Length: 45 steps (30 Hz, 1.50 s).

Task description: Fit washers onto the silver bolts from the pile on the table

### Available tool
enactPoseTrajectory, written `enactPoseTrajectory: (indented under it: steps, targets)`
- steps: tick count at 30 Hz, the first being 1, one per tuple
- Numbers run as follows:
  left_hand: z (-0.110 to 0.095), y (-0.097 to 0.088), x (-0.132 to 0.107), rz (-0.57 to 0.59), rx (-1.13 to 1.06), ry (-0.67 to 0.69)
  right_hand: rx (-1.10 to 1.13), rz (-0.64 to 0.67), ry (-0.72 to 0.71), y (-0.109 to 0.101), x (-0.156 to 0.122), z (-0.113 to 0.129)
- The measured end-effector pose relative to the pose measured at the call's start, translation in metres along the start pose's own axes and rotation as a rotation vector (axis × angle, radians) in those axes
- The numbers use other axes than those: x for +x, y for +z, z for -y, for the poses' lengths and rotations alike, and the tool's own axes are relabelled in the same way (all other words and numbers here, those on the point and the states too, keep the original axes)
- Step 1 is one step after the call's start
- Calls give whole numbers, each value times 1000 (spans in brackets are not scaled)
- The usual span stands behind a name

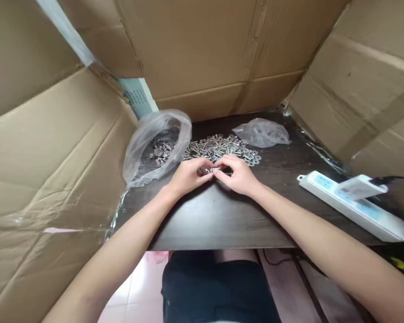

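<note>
A small metal piece (pixel 212 170), apparently a screw, is held at the centre of the frame, just in front of the pile (pixel 218 147) of screws and washers (pixel 252 157). It is pinched between the fingertips of the left hand (pixel 192 172) and the right hand (pixel 237 174) – a narrow grip on both sides, with thumbs and forefingers nearly meeting. Whether a washer or nut is also held between them cannot be told, since the fingers cover much of the piece. For such small hardware, a light fingertip pinch is judged best: the piece is best steadied by one hand, while any turning or sliding is done by the other, with the two ends held in line. Too hard a squeeze could make the smooth metal slip. The hands are well placed low over the table (pixel 202 220), so that anything dropped would fall only a little way – though it could be lost among the pile just behind. The wrists are best held clear of the rim of the open bag (pixel 134 166), left of centre, as its loose plastic could be snagged and the small parts (pixel 162 152) inside disturbed.
</note>
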<state>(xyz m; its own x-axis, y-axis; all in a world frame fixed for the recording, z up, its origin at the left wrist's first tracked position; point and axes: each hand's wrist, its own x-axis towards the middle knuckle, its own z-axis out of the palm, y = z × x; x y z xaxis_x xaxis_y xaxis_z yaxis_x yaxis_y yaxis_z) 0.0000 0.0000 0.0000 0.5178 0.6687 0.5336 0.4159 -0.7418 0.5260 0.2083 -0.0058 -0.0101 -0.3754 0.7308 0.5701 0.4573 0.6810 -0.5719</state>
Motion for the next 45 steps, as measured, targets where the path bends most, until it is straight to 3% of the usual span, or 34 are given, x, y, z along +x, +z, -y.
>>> enactPoseTrajectory:
  steps: [7, 45]
  targets:
    - [2, 0, -1, -2, -23, -58, 14, 1, -1, 0, 3, 0]
    - [-2, -3, -5, 15, -15, -63, 14, 32, 17, -2, 3, 8]
